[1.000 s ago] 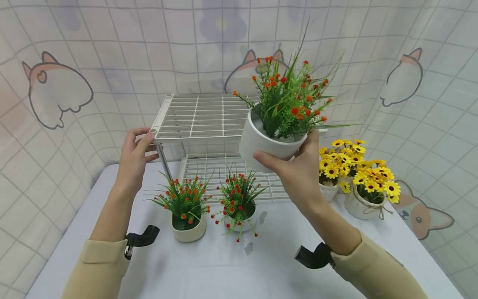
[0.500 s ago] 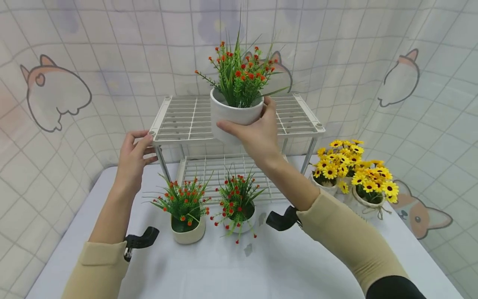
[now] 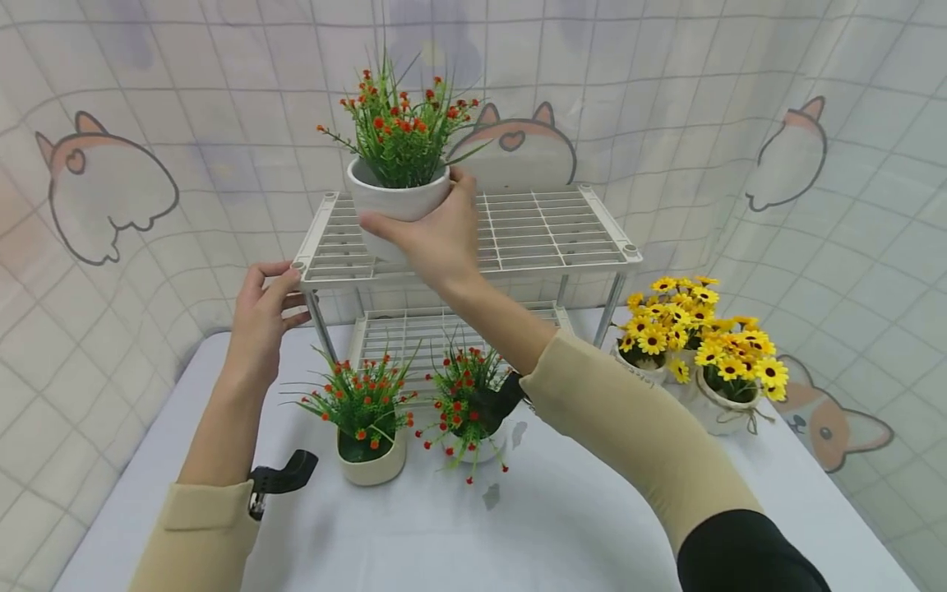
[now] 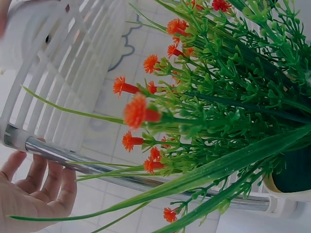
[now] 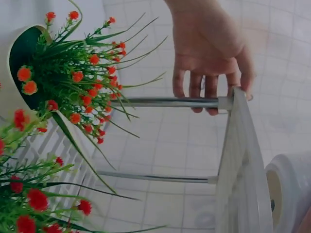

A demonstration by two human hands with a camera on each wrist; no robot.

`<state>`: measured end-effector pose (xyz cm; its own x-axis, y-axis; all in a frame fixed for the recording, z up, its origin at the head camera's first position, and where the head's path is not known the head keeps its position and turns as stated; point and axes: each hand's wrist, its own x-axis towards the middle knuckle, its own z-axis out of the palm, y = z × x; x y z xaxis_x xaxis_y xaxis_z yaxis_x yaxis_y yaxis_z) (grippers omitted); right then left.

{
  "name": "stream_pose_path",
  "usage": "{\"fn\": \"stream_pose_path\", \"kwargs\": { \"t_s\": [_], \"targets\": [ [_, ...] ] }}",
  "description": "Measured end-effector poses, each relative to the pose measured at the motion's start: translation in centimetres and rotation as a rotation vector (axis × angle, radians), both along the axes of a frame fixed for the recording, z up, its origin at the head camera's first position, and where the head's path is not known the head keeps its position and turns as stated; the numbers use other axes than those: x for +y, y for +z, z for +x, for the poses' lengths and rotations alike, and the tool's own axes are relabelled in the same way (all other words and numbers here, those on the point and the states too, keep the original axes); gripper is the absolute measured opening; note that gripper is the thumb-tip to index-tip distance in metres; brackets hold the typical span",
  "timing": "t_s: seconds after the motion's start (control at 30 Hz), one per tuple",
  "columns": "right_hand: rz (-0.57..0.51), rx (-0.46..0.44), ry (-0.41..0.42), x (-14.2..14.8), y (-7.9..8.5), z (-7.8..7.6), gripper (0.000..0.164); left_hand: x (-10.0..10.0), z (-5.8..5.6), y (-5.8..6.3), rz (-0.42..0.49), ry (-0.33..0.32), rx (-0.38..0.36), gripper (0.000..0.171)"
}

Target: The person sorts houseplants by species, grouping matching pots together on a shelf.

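Observation:
My right hand (image 3: 436, 238) grips a white flowerpot (image 3: 403, 202) with orange-red flowers and grass, thumb across its front. The pot is upright over the left part of the top tier of a white two-tier wire rack (image 3: 608, 224). Whether its base touches the wires I cannot tell. In the right wrist view, the pot (image 5: 294, 189) shows close to the tier. My left hand (image 3: 255, 329) holds the rack's front left corner, thumb on top. The left hand (image 5: 209, 53) has its fingers behind the metal post (image 5: 170, 102).
Before the rack stand a cream pot (image 3: 373, 469) and a white pot (image 3: 481, 448), both with red-orange flowers. Several pots of yellow flowers (image 3: 728, 362) stand on the right of the white-covered table (image 3: 414, 543). A grid-patterned curtain (image 3: 244, 123) hangs behind.
My right hand has carried the flowerpot leftward, from the rack's right side to over the left part of its top tier. My left hand has stayed at the corner.

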<state>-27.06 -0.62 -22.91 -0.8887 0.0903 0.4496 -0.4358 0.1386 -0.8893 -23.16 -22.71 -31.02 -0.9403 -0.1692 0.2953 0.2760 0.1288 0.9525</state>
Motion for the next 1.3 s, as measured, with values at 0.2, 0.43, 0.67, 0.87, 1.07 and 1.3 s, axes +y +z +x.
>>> {"fn": "stream_pose_path", "kwargs": {
  "t_s": [0.2,0.43,0.67,0.87,1.07,1.3],
  "targets": [
    [0.134,-0.065,-0.09,-2.5,0.2,-1.0,0.12,-0.2,0.1,0.1,0.008,-0.002,0.006,0.025],
    [0.239,-0.127,-0.141,-4.5,-0.1,-2.0,0.119,-0.2,0.2,0.1,-0.008,-0.003,-0.005,0.024],
    [0.355,-0.097,-0.108,-4.9,0.3,-3.2,0.117,-0.5,0.1,0.1,0.01,-0.012,0.002,0.021],
    [0.403,-0.105,-0.071,-4.4,0.3,-3.5,0.113,-0.5,-0.1,0.1,-0.017,-0.01,-0.012,0.02],
    [0.381,-0.101,-0.031,-3.6,0.4,-2.7,0.095,-0.5,-0.1,0.3,0.008,-0.014,-0.012,0.018],
    [0.308,-0.063,0.051,-1.9,0.4,-1.2,0.078,-0.4,-0.1,0.2,0.05,-0.036,-0.013,0.016]
  ]
}}
